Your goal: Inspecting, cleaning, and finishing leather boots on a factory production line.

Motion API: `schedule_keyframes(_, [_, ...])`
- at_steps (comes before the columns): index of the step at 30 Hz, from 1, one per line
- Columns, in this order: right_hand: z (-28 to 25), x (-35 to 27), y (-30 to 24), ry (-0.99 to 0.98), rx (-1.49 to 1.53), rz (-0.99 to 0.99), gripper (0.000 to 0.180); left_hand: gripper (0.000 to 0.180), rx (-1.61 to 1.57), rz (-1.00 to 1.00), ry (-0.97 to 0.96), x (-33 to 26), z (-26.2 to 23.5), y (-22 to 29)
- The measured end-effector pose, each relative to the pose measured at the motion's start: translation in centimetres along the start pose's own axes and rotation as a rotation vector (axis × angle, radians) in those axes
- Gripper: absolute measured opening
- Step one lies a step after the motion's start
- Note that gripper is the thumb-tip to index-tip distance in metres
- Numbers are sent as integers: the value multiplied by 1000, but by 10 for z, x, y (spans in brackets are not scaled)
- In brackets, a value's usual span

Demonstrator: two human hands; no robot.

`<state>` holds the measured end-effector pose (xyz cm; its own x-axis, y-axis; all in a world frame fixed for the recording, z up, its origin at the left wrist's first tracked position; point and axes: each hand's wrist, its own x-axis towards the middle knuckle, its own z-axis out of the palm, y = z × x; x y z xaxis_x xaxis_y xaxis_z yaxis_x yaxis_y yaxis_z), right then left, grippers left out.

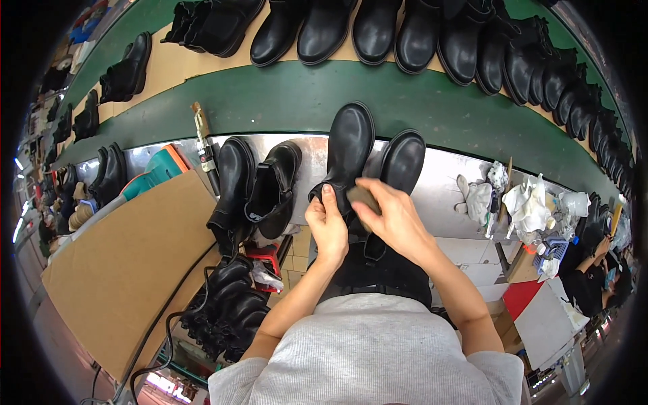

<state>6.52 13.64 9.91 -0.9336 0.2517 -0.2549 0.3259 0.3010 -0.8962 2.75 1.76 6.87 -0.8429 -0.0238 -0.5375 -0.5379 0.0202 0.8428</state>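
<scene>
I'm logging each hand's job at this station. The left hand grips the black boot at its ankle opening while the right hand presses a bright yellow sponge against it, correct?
Not quite. In the head view the left hand does grip the black boot at its ankle opening, but the pad under the right hand is dull grey-brown, not bright yellow.

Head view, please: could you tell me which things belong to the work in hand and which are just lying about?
In hand:
left hand gripping the tall black leather boot
right hand pressing a small grey-brown pad on it

Lying about:
white rags
brown cardboard sheet
black boots on the green conveyor
</scene>
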Motion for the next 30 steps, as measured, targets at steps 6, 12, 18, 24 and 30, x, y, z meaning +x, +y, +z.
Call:
schedule_keyframes(6, [1, 30, 3, 145, -25, 159, 30, 41, 105, 21, -76, -1, 3, -4])
schedule_keyframes(12, [4, -10, -11, -29, 57, 114, 34, 41, 77, 6, -67, 0, -10, -8])
schedule_keyframes(18, [15, 28, 7, 198, -19, 167, 35, 44, 112, 63, -34, 3, -3, -14])
schedule_keyframes(24, [8, 19, -3, 174, 37, 241, 33, 46, 137, 17, -47, 0, -6, -11])
schedule_keyframes(30, [14, -9, -3, 96, -27, 108, 35, 46, 120, -2, -37, 2, -6, 0])
